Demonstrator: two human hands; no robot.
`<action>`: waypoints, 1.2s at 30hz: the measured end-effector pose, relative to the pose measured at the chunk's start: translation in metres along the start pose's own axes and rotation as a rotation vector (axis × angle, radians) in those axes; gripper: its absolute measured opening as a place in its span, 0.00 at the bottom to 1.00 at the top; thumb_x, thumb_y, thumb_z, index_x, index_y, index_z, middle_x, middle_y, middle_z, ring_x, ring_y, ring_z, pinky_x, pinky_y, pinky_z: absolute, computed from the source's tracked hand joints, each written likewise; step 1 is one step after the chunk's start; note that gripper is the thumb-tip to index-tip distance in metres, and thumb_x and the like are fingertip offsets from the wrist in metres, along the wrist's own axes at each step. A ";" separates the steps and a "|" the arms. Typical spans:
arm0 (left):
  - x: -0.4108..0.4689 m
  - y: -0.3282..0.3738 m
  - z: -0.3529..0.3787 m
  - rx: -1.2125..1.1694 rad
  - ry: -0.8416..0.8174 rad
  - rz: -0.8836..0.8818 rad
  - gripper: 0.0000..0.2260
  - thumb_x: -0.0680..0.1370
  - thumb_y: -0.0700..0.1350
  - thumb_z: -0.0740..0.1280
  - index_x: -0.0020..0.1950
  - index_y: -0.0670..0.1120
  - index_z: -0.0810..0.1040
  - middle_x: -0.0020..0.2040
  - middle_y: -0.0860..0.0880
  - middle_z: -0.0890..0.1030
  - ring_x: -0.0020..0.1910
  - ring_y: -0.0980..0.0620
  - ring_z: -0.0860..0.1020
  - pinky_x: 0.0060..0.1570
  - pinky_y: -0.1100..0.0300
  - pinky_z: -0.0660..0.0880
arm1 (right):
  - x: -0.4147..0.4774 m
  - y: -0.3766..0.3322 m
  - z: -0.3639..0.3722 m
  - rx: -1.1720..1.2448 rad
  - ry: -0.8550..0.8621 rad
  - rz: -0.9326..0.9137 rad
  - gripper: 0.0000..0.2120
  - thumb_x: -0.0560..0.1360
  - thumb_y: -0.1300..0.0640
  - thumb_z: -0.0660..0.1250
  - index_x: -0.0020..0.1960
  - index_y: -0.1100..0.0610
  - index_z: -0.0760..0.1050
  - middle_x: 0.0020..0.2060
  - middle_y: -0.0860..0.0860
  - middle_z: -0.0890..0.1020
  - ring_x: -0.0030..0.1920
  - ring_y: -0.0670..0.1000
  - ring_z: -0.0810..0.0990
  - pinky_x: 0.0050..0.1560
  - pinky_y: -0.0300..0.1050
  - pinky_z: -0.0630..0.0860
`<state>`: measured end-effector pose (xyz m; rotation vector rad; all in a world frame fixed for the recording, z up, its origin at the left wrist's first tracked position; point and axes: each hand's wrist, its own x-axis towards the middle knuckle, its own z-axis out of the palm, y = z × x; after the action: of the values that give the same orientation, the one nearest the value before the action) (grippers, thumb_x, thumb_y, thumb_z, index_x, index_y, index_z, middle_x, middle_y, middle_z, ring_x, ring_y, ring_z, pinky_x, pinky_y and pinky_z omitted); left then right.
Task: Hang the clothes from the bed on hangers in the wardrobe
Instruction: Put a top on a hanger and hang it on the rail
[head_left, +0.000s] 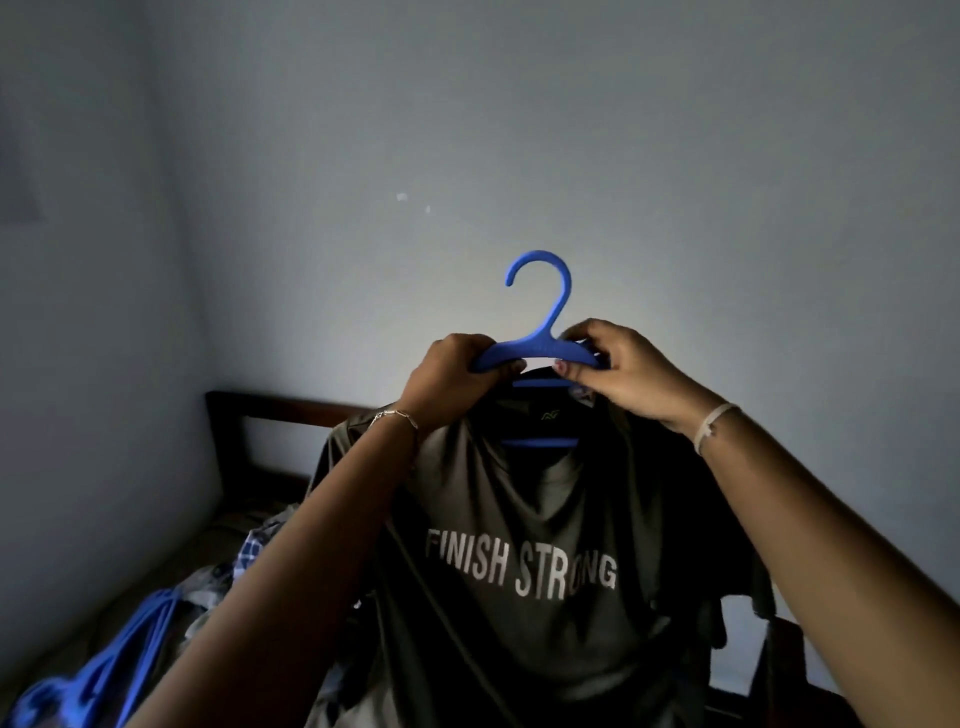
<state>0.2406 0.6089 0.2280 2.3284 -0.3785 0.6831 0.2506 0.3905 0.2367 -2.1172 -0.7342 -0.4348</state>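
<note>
The person holds a blue plastic hanger (543, 349) up in front of a bare grey-blue wall (571, 130), its hook pointing up and curling to the left. The left hand (452, 379) is wrapped round the left arm of the hanger, fingers curled over the top of it. The right hand (623, 374) pinches the right arm of the hanger near the neck, thumb below and fingers above. A thin chain bracelet (395, 415) sits on the left wrist and a pale band (711, 423) on the right.

An olive-green T-shirt (519, 519) hangs from the hanger, its collar round the hanger's lower bars, which show blue through the neck opening. White letters across the chest read "FINISH STRONG". The fabric falls in loose folds and the left forearm crosses in front of one shoulder of it. Whether both shoulders sit squarely on the hanger's arms cannot be told, since the hands cover those ends.

The room is dim. A second wall (78, 364) meets the first in a corner at the left. Below that corner stands a dark wooden headboard (270, 408), with the bed (156, 582) running from it toward the lower left. On the bed lies a heap of clothes (249, 551), among them a blue-and-white checked piece. Nearer the camera, at the lower left, lies a bunch of spare blue hangers (119, 660), blurred at the edge of the view. The wardrobe is out of view.
</note>
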 end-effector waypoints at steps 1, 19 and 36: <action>0.000 -0.004 -0.001 -0.008 0.008 -0.011 0.16 0.75 0.56 0.70 0.33 0.48 0.74 0.28 0.54 0.70 0.29 0.55 0.67 0.33 0.57 0.65 | -0.003 0.009 -0.003 0.054 0.012 0.005 0.10 0.74 0.53 0.72 0.53 0.55 0.77 0.46 0.51 0.84 0.47 0.50 0.83 0.52 0.47 0.78; 0.000 -0.019 -0.024 -0.249 -0.051 0.033 0.11 0.75 0.54 0.71 0.38 0.49 0.79 0.31 0.56 0.74 0.32 0.56 0.69 0.36 0.60 0.66 | -0.010 0.056 -0.017 -0.136 0.141 0.074 0.22 0.71 0.30 0.55 0.42 0.47 0.76 0.36 0.47 0.81 0.42 0.50 0.80 0.49 0.56 0.76; -0.018 -0.055 -0.052 -0.228 -0.081 -0.076 0.14 0.79 0.51 0.65 0.34 0.50 0.78 0.26 0.59 0.72 0.27 0.63 0.67 0.29 0.67 0.65 | -0.014 0.046 -0.028 0.056 0.101 0.032 0.23 0.70 0.35 0.66 0.38 0.56 0.80 0.32 0.50 0.79 0.36 0.46 0.76 0.42 0.45 0.69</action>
<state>0.2309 0.6854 0.2221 2.1456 -0.3811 0.4833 0.2676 0.3407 0.2182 -2.0363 -0.6464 -0.4943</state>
